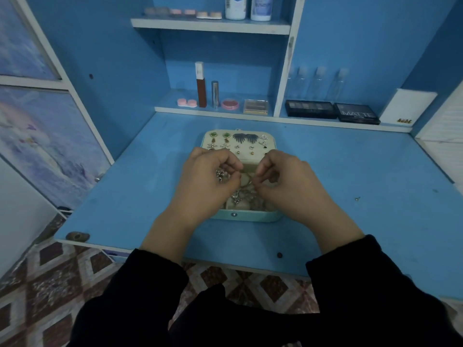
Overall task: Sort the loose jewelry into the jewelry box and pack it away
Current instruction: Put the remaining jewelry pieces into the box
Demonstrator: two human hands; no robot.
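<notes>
Head view, looking down on a blue desk top (350,171) set into a blue wall unit with white edging.

- Jewelry box (250,217): pale mint, open, at the middle of the desk, front wall facing the person. Its cream lid panel (244,153) lies back on the far side, studded with rows of earrings (245,137). The tray compartments are mostly hidden by the hands; silver pieces (236,196) show between them.
- Left hand (208,171): over the box, fingers curled, holding a silver jewelry cluster (221,175).
- Right hand (283,176): over the box, just beside the left, thumb and forefinger pinched on a thin chain (249,183) that runs between the two hands. The chain is fine and blurred.
- Black sleeves (155,284) cover both forearms.
- One small loose stud (357,198) lies on the desk, well apart from the box, to the right.
- Low shelf (213,110) behind the desk: pink lens case (187,103), tall dark-red tube (201,85), silver lipstick (215,93), pink compact (230,103), gold palette (255,106).
- Right bay: two black palettes (310,108), clear bottles (318,82), white card marked NUDE (406,106).
- Upper shelf (213,25): two white bottles (235,7), small pots.
- Left: cabinet door with painted panels (45,141). Floor (50,284): brown diamond tiles.
</notes>
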